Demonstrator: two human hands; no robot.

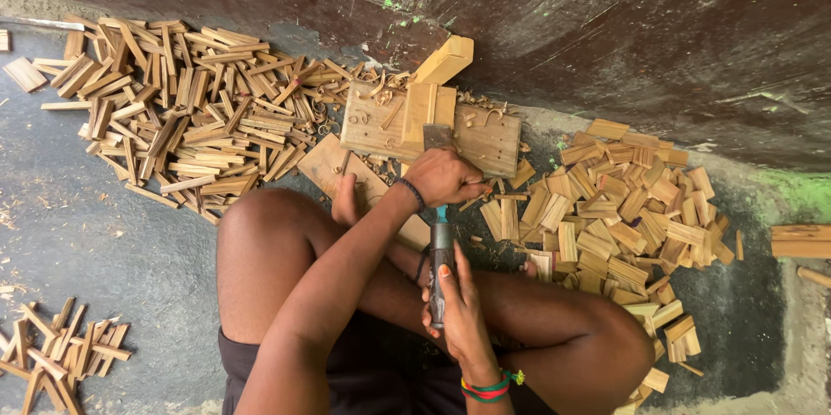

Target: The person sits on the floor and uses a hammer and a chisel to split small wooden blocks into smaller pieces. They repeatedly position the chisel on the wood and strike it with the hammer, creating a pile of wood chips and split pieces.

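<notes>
Over wooden board (pixel 485 142): left hand (pixel 443 177) grips chisel (pixel 441 233) low, right hand (pixel 460 307) clasps handle.

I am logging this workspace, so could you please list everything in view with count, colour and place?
wooden board: one, pale brown, on the floor by the wall, ahead of the person.
upright wood piece: one, light tan, standing on the board.
chisel-like tool: one, metal blade, dark handle, blade at the wood piece.
left slat heap: many, tan, floor at left.
right slat heap: many, tan, floor at right.
small slat pile: several, tan, lower left.
wall: one, dark brown, across the top.
left hand: at the blade end.
right hand: gripping the handle.
</notes>
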